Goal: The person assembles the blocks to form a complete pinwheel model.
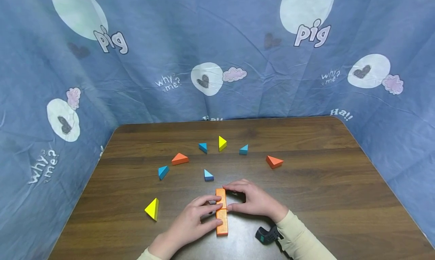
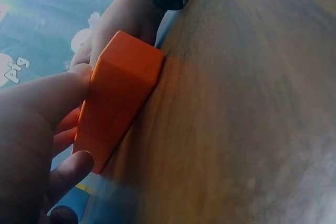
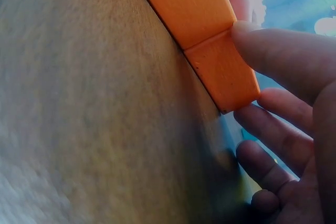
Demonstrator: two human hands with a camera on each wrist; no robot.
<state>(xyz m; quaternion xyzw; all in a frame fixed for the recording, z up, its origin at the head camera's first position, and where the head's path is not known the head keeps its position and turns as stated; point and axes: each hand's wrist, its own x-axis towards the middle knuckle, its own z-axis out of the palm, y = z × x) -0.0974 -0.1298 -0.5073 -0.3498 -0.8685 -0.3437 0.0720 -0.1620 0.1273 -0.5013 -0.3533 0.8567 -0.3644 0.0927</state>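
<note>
Two orange blocks stand end to end as one bar near the table's front edge, a far block (image 1: 221, 198) and a near block (image 1: 222, 226). From the left, my left hand (image 1: 192, 223) holds the bar, its thumb on the near block and its fingertips over the far one. My right hand (image 1: 255, 200) grips the far block, thumb by the seam and index finger at the far end. In the right wrist view, the right thumb (image 3: 278, 51) touches the orange bar (image 3: 226, 72) at its edge. The left thumb (image 2: 63, 90) lies against the bar (image 2: 123, 85) in the left wrist view.
Beyond the hands lie yellow triangular blocks (image 1: 222, 143) (image 1: 152, 210), red-orange ones (image 1: 180, 159) (image 1: 273, 162) and several blue ones (image 1: 209, 175). A black wrist strap (image 1: 268, 235) is on the right wrist. A blue printed cloth (image 1: 217, 37) hangs behind the wooden table (image 1: 323, 184).
</note>
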